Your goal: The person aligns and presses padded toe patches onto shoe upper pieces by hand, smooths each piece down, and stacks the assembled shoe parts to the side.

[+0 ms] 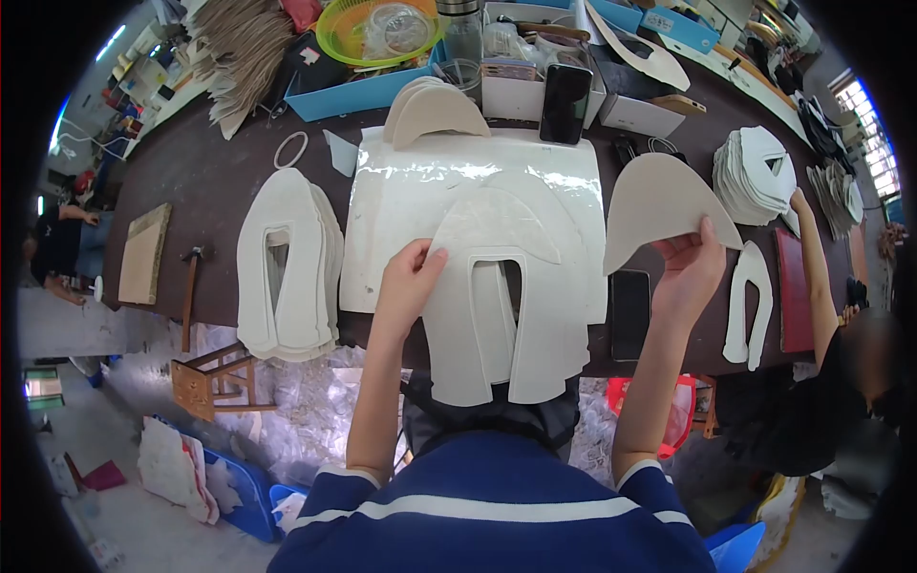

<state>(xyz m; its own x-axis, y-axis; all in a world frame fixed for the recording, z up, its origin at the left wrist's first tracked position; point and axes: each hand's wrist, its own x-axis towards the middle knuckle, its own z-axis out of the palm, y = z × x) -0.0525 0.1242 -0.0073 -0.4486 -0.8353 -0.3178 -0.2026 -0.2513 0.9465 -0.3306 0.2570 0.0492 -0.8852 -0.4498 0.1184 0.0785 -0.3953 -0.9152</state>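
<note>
My left hand (413,277) pinches the left edge of a white U-shaped shoe upper piece (449,334). That piece lies over a white glossy sheet (382,220), its two legs hanging past the table's front edge, and a rounded toe outline shows on its top. In my right hand (690,267) is a beige half-moon toe piece (659,205), held up by its lower edge to the right of the sheet. More beige toe pieces (439,115) lie in a small stack at the sheet's back edge. On the left lies a stack of white U-shaped upper pieces (263,306).
A phone (565,103) leans at the back, and a dark phone (629,315) lies near the front edge. A hammer (191,286) and a board (145,253) are left. At right are a single cut piece (748,306), a stack (750,177) and another person's arm (814,267).
</note>
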